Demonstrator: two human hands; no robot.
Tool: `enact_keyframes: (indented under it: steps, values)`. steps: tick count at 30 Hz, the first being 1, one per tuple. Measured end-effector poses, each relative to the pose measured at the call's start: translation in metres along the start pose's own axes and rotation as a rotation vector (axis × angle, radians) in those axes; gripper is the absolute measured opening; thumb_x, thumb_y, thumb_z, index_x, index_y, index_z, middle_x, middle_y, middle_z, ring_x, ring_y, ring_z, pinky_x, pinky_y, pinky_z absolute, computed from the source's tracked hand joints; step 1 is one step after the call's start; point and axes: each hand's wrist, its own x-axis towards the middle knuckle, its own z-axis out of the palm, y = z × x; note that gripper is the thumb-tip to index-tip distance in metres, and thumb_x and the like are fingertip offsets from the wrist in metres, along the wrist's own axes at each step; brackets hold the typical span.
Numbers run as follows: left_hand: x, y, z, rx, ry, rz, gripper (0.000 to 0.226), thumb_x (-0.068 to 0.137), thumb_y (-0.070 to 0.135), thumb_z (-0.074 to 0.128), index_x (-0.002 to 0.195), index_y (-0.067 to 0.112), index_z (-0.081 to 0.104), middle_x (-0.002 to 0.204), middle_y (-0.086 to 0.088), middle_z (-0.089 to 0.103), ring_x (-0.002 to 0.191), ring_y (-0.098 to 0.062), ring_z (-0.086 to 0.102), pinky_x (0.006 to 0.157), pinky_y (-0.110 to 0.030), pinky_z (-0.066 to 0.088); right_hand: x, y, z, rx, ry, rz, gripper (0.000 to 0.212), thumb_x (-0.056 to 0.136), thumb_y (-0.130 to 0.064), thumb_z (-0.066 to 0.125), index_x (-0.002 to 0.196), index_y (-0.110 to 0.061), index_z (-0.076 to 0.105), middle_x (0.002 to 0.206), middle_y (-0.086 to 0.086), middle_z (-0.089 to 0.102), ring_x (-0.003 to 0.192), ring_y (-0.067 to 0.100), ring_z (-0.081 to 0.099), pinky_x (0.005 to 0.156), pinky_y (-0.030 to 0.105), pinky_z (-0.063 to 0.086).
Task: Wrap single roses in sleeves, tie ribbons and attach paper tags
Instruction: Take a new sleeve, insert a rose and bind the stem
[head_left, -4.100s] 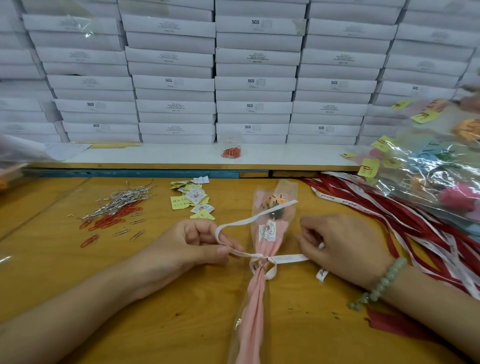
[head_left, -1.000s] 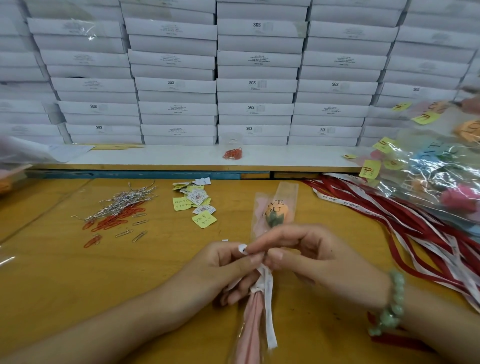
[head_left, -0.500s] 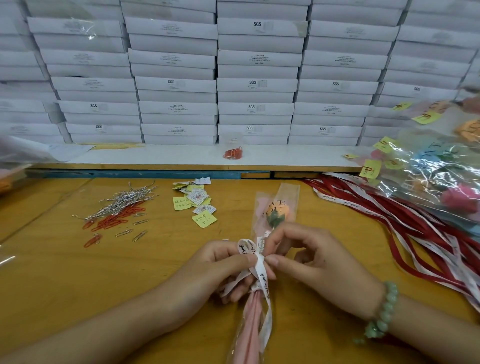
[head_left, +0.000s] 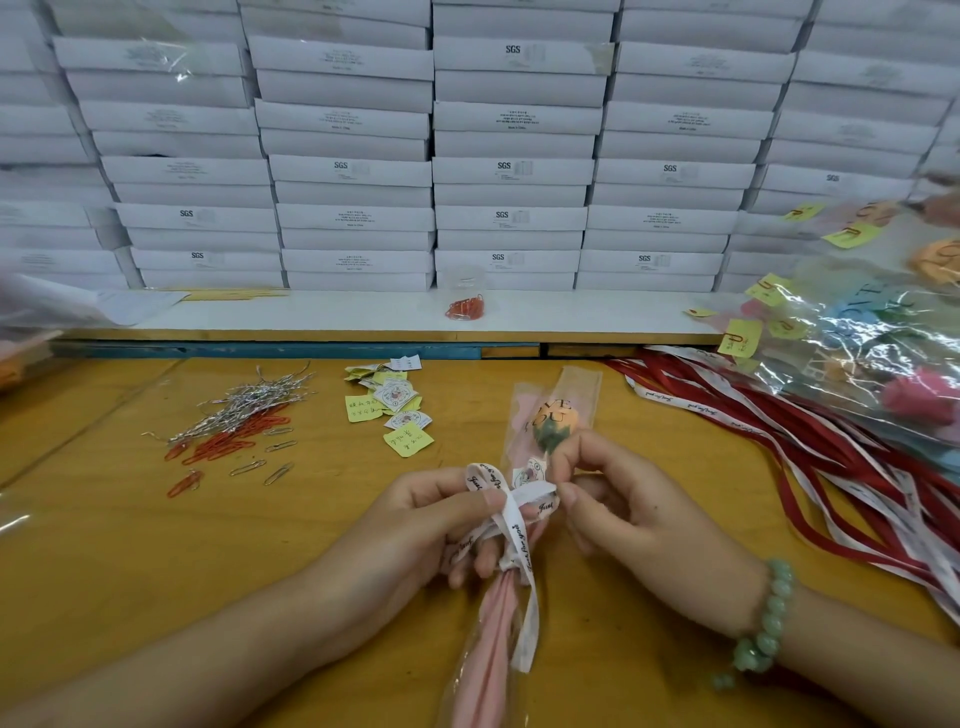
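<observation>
Where the white ribbon (head_left: 511, 519) crosses the sleeved rose (head_left: 551, 422), at the near centre of the table (head_left: 130, 545), I see the left hand (head_left: 415, 530) pinching the left loop and the right hand (head_left: 623, 512) pinching the right loop, fingers curled. Paper tags (head_left: 395, 410) and paper clips (head_left: 228, 441) lie beyond, left.

Yellow wooden table (head_left: 130, 545). 10 o'clock: heap of silver twist ties (head_left: 249, 400), with red paper clips (head_left: 228, 441) touching its near edge and a few silver clips (head_left: 270, 462) loose nearer in. 11 o'clock: small pile of paper tags (head_left: 392, 405), yellow and white. 2 to 3 o'clock: red and white ribbons (head_left: 779, 441) fanned out, with sleeved roses (head_left: 857, 353) piled over their far ends, probably partly on the white ledge (head_left: 337, 314) at 12.
</observation>
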Motion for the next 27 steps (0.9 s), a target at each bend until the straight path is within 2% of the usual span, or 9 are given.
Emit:
enact_keyframes:
  steps: [3,5,8,9,11,16,19,23,27]
  values:
    - [0.000,0.000,-0.002,-0.035,0.010,-0.007,0.012,0.084,0.022,0.066,0.076,0.017,0.074,0.063,-0.005,0.063,0.053,-0.007,0.056,0.047,-0.015,0.043,0.000,0.001,-0.002,0.029,0.038,-0.013,0.009,0.096,-0.012,0.050,0.087,-0.013,0.050,0.060,0.007,0.040,0.055,0.024,0.034,0.054,0.036,0.031]
    - [0.001,0.000,-0.003,-0.063,0.026,-0.018,0.007,0.082,0.018,0.069,0.082,0.013,0.075,0.067,-0.006,0.065,0.056,-0.007,0.058,0.049,-0.015,0.045,-0.001,-0.002,-0.001,-0.005,0.057,-0.055,0.008,0.094,-0.019,0.053,0.086,-0.019,0.051,0.058,0.000,0.042,0.053,0.020,0.036,0.051,0.031,0.033]
    - [0.002,-0.001,-0.003,-0.081,0.053,-0.025,0.008,0.080,0.013,0.075,0.087,0.010,0.075,0.071,-0.010,0.068,0.058,-0.009,0.063,0.051,-0.015,0.048,-0.003,-0.007,0.001,-0.129,0.035,-0.167,0.006,0.086,-0.031,0.055,0.084,-0.025,0.056,0.063,-0.009,0.048,0.053,0.012,0.040,0.048,0.027,0.034]
    - [0.001,-0.001,-0.002,-0.081,0.055,-0.016,0.009,0.078,0.013,0.076,0.086,0.010,0.075,0.072,-0.010,0.069,0.058,-0.009,0.063,0.052,-0.014,0.048,-0.004,-0.009,0.003,-0.181,0.007,-0.197,0.004,0.085,-0.030,0.055,0.085,-0.026,0.057,0.066,-0.012,0.050,0.055,0.006,0.043,0.050,0.022,0.036]
    - [0.001,-0.001,-0.001,-0.080,0.062,0.005,0.010,0.075,0.014,0.077,0.085,0.012,0.077,0.072,-0.008,0.070,0.058,-0.009,0.064,0.052,-0.013,0.049,-0.006,-0.010,0.005,-0.314,-0.051,-0.241,0.003,0.086,-0.027,0.058,0.086,-0.029,0.059,0.072,-0.015,0.052,0.062,0.008,0.050,0.055,0.015,0.039]
    - [0.000,0.000,0.000,-0.014,0.086,0.018,0.011,0.076,0.010,0.079,0.086,0.014,0.077,0.075,-0.007,0.071,0.059,-0.009,0.065,0.053,-0.012,0.048,-0.008,-0.009,0.008,-0.525,-0.066,-0.272,0.006,0.084,-0.027,0.065,0.086,-0.030,0.062,0.074,-0.013,0.053,0.062,0.010,0.053,0.055,0.023,0.046]
    - [-0.001,-0.001,-0.001,0.074,0.112,0.012,0.020,0.068,0.025,0.082,0.086,0.018,0.077,0.077,-0.009,0.072,0.060,-0.012,0.066,0.052,-0.013,0.045,-0.007,-0.008,0.007,-0.518,-0.015,-0.257,0.011,0.081,-0.030,0.069,0.084,-0.032,0.059,0.076,-0.013,0.054,0.064,0.012,0.055,0.056,0.026,0.047]
    - [-0.001,-0.002,-0.002,0.143,0.109,0.031,0.022,0.068,0.030,0.081,0.087,0.020,0.076,0.085,-0.009,0.074,0.063,-0.012,0.066,0.052,-0.014,0.045,-0.004,-0.004,0.008,-0.506,0.051,-0.221,0.025,0.078,-0.035,0.072,0.091,-0.034,0.051,0.086,-0.016,0.052,0.079,0.010,0.056,0.061,0.014,0.041]
    - [-0.003,-0.001,0.000,0.206,0.109,0.091,0.017,0.069,0.027,0.080,0.084,0.020,0.076,0.087,-0.004,0.074,0.066,-0.012,0.066,0.053,-0.017,0.047,-0.003,0.000,0.010,-0.384,0.001,-0.180,0.033,0.080,-0.027,0.074,0.100,-0.033,0.049,0.095,-0.015,0.058,0.091,0.011,0.061,0.065,0.026,0.053]
